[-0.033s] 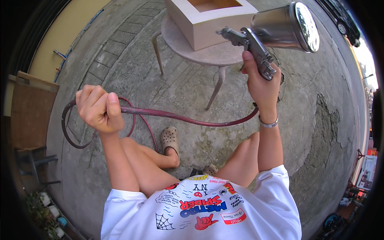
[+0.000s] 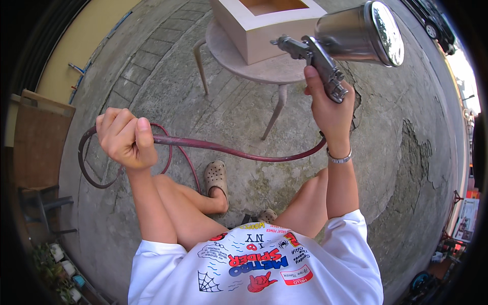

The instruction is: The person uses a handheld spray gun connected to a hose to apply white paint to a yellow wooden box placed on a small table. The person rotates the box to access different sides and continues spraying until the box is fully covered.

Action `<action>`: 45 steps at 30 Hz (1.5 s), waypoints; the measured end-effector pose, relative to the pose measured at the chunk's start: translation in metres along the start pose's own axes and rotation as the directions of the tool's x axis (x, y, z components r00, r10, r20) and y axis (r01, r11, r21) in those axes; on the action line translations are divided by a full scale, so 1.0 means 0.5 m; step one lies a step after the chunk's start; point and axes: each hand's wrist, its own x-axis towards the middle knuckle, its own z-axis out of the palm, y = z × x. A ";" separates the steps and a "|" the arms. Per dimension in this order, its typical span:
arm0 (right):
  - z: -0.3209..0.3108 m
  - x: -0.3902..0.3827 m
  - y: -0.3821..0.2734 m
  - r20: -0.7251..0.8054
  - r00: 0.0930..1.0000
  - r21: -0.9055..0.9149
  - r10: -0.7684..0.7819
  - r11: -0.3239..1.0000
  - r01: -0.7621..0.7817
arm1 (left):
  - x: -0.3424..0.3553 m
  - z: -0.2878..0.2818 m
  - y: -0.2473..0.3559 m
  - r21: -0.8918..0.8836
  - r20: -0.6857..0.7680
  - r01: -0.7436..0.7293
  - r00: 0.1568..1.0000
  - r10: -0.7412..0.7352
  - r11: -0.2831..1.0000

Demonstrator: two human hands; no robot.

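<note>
My right hand (image 2: 331,109) is wrapped round the handle of a metal spray gun (image 2: 319,60), raised at the upper right. The gun's nozzle points left, and a shiny metal paint cup (image 2: 351,35) sits on its side. My left hand (image 2: 127,137) grips a dark red air hose (image 2: 229,151), which runs across in front of me to below my right hand. Beyond the gun, a pale box (image 2: 274,41) with a rectangular opening in its top rests on a round stool (image 2: 229,56). The nozzle appears in front of the box's side; the exact gap cannot be judged.
Cracked concrete ground (image 2: 168,107) lies around the stool. The slack hose loops beside my left leg near a beige clog (image 2: 216,178). At the left stand a brown board (image 2: 40,134) and a dark chair (image 2: 48,204), with potted plants (image 2: 56,269) below. A dark car (image 2: 432,23) is at the far right.
My right hand and the spray gun have shifted slightly to the left. The left hand, hose, box and stool look the same.
</note>
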 end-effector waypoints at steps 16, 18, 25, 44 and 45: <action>0.057 -0.023 -0.041 0.132 0.984 -0.049 -0.116 0.991 0.123 | 0.012 0.004 -0.025 0.013 0.018 -0.002 1.000 0.002 1.000; 0.047 -0.010 -0.030 0.054 0.995 -0.097 -0.081 0.992 0.086 | 0.013 0.007 -0.024 0.009 0.016 -0.008 1.000 0.007 1.000; -0.028 0.069 0.054 -0.192 0.972 -0.212 -0.133 0.973 0.091 | 0.010 0.014 -0.023 0.006 0.044 0.001 0.999 -0.001 1.000; -0.108 0.116 0.093 -0.353 0.928 -0.179 0.118 0.965 -0.191 | 0.012 0.025 -0.016 -0.041 0.034 0.036 0.999 -0.035 0.999; -0.095 0.092 0.086 -0.303 0.947 -0.127 0.103 0.981 -0.148 | 0.013 0.028 -0.019 -0.035 0.025 0.026 0.999 -0.025 0.999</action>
